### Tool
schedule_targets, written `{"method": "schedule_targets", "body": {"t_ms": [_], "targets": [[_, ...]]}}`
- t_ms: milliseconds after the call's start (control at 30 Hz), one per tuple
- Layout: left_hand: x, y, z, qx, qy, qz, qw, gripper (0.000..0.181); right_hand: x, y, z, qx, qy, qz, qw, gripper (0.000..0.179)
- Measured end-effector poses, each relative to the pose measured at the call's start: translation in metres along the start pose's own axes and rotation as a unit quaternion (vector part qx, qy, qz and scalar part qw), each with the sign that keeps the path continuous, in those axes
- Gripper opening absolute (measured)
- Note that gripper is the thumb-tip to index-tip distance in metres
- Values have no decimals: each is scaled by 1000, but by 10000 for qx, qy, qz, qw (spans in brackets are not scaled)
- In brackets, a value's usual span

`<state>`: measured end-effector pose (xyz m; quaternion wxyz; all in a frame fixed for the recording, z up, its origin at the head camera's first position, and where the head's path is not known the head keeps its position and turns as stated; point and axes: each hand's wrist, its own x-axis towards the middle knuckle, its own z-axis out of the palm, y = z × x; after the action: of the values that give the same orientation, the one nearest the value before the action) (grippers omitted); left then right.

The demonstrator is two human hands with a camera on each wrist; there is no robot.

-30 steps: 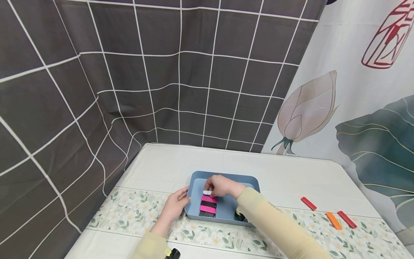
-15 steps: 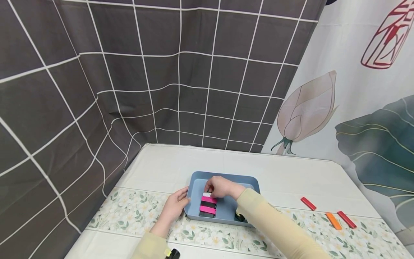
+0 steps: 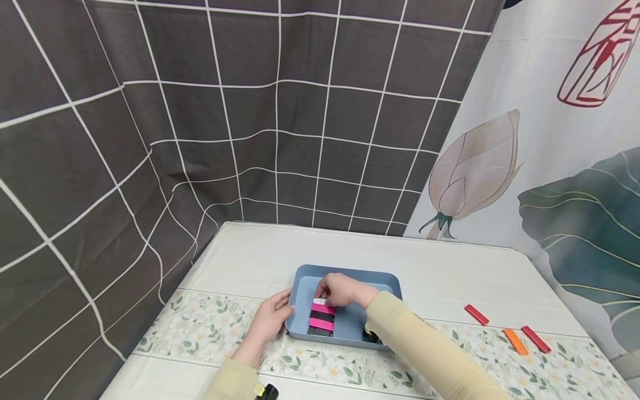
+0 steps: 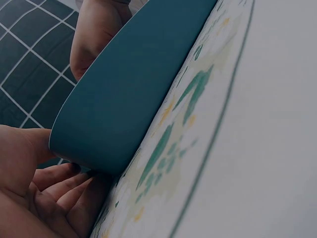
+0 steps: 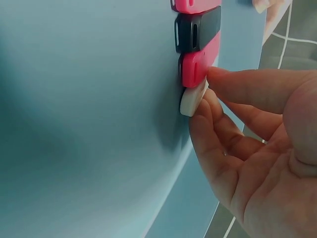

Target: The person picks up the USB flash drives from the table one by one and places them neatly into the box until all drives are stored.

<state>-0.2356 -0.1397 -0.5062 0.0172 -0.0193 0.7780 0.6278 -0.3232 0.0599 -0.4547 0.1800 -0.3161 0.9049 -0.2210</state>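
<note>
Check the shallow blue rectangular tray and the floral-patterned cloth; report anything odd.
Nothing looks spilled or damaged. The white rounded block in the right hand looks slightly tilted against the neat row of pink and black blocks. Two flat red bars and one orange bar lie scattered outside the tray.

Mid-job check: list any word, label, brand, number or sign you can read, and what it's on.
No text is legible in any view.
Right sleeve: small dark marks in the head view, too small to read.
White piece in the right hand: no legible lettering.
Pink pieces and black pieces: none legible.
Red print on the white curtain: no word I can make out.
</note>
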Motion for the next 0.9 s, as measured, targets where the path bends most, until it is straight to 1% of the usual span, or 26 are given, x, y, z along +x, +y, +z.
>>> {"method": "schedule_targets", "body": {"t_ms": [300, 333, 533, 567, 767, 900], "targets": [[1, -1, 0, 11, 29, -6, 10000, 52, 0, -1, 0, -21, -53, -50, 10000, 19], [1, -1, 0, 51, 23, 34, 10000, 52, 0, -1, 0, -18, -57, -50, 10000, 19], [0, 1, 0, 37, 26, 30, 10000, 52, 1, 1, 0, -20, -76, -34, 10000, 20], [0, 2, 0, 4, 35, -2, 10000, 52, 1, 1, 0, -15, -81, -28, 10000, 20], [0, 3, 0, 40, 41, 23, 10000, 52, -1, 1, -3, 49, -119, 13, 9999, 20], [0, 2, 0, 34, 41, -45, 10000, 52, -4, 0, -6, 39, -151, 99, 9998, 19]]}}
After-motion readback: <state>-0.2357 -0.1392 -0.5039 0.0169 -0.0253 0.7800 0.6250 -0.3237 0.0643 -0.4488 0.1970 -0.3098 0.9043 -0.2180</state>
